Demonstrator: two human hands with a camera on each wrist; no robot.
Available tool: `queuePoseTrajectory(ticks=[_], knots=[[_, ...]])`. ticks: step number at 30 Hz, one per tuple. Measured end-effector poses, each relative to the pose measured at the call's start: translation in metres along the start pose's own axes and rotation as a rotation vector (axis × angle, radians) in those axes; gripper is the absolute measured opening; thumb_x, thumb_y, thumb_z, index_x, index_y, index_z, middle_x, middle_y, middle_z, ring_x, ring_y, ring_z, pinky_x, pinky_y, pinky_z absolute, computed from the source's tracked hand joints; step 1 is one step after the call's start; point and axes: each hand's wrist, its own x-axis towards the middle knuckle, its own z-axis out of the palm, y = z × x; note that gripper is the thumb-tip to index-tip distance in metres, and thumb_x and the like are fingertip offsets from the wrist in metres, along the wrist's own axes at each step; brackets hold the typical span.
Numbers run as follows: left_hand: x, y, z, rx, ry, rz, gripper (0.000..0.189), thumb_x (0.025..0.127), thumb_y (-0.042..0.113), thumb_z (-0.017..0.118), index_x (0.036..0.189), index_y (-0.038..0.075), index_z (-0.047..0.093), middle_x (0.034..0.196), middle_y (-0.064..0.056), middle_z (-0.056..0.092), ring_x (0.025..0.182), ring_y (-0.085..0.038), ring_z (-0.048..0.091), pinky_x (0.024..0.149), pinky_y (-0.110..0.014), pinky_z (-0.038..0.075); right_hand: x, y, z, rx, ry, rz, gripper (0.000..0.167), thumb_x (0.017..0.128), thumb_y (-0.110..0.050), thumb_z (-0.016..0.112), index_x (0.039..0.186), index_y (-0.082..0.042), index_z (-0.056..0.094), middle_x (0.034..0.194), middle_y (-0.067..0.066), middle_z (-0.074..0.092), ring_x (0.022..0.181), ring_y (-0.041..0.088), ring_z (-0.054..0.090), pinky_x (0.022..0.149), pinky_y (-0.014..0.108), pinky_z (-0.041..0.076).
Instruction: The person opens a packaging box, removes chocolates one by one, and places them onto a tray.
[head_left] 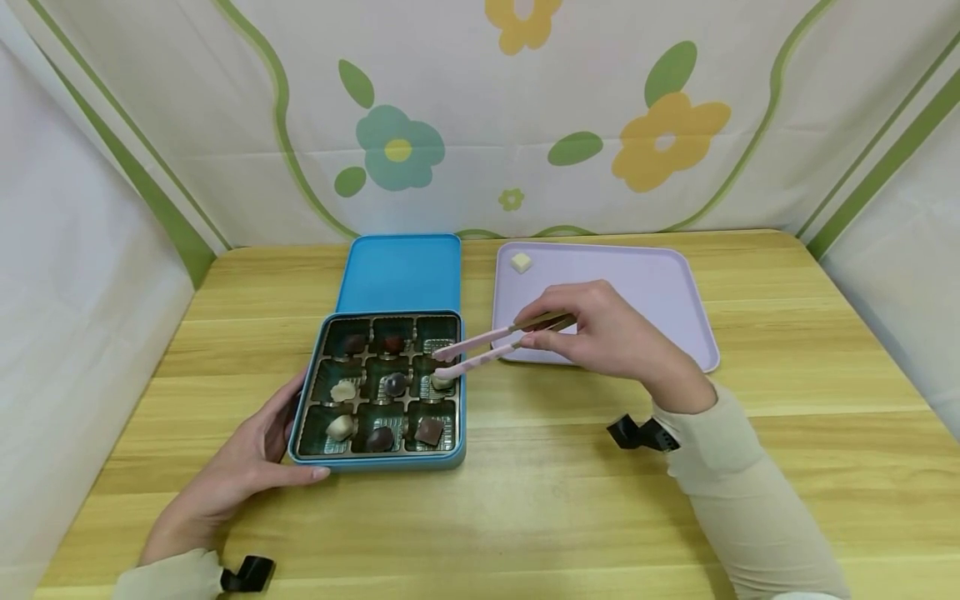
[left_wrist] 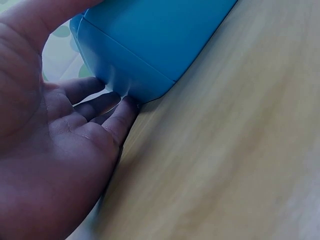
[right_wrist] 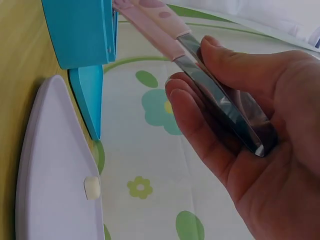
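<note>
My right hand (head_left: 611,333) holds pink-tipped metal tongs (head_left: 487,358) with the thumb on one side and fingers on the other. Their tips stand apart over the right side of a blue tin (head_left: 463,450), and one overlaps a pale chocolate (head_left: 441,382) in the middle right compartment. Inside the tin, a divided tray holds several chocolates, such as a brown square (head_left: 429,430) at the front right and a dark round one (head_left: 396,384) in the centre. My left hand (head_left: 247,454) grips the tin's front left corner, fingertips (left_wrist: 127,107) against its side.
Behind the tin lies a blue lid (head_left: 401,271), inner side hidden or plain. A lilac tray (head_left: 637,275) on the right bears one white square chocolate (head_left: 521,262) near its far left corner. A flowered cloth (head_left: 510,125) hangs along the table's back edge.
</note>
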Motion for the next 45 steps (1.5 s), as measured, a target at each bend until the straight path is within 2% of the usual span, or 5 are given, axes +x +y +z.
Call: queuePoseTrajectory(ticks=[10, 21, 29, 38, 45], knots=[[0.001, -0.002, -0.001, -0.027, -0.008, 0.021, 0.124, 0.082, -0.006, 0.087, 0.175, 0.025, 0.012, 0.181, -0.019, 0.011, 0.143, 0.016, 0.040, 0.108, -0.007, 0.044, 0.010, -0.019, 0.008, -0.053, -0.034, -0.006, 0.016, 0.087, -0.012, 0.090, 0.102, -0.011, 0.086, 0.093, -0.005, 0.081, 0.078, 0.005, 0.071, 0.071, 0.026, 0.060], [0.000, -0.003, -0.002, -0.019, -0.004, 0.021, 0.124, 0.081, -0.006, 0.088, 0.175, 0.024, 0.013, 0.180, -0.021, 0.012, 0.143, 0.015, 0.040, 0.108, -0.007, 0.043, 0.018, -0.027, 0.018, 0.064, 0.001, 0.033, 0.016, 0.082, -0.013, 0.095, 0.095, -0.013, 0.086, 0.089, -0.003, 0.082, 0.074, 0.001, 0.076, 0.069, 0.024, 0.063], [0.000, -0.003, -0.001, -0.020, -0.004, 0.007, 0.123, 0.082, -0.005, 0.088, 0.175, 0.025, 0.013, 0.180, -0.019, 0.013, 0.144, 0.015, 0.040, 0.108, -0.007, 0.043, 0.022, -0.028, 0.028, -0.081, -0.038, -0.037, 0.015, 0.086, -0.015, 0.092, 0.095, -0.009, 0.082, 0.087, -0.002, 0.080, 0.072, 0.005, 0.069, 0.065, 0.026, 0.058], [0.000, -0.001, -0.001, 0.004, 0.000, -0.006, 0.123, 0.083, -0.003, 0.088, 0.175, 0.027, 0.013, 0.181, -0.016, 0.014, 0.148, 0.011, 0.036, 0.110, -0.005, 0.040, 0.023, -0.033, 0.026, 0.076, 0.045, 0.005, 0.019, 0.080, -0.007, 0.094, 0.096, -0.009, 0.083, 0.088, 0.000, 0.081, 0.076, 0.005, 0.078, 0.073, 0.026, 0.065], [0.000, -0.002, 0.000, -0.011, -0.009, 0.008, 0.122, 0.083, -0.004, 0.087, 0.175, 0.026, 0.013, 0.181, -0.017, 0.013, 0.146, 0.013, 0.038, 0.110, -0.006, 0.041, 0.029, -0.048, 0.023, -0.047, -0.041, -0.007, 0.015, 0.087, -0.009, 0.090, 0.095, -0.010, 0.078, 0.092, -0.002, 0.077, 0.085, 0.007, 0.075, 0.077, 0.029, 0.064]])
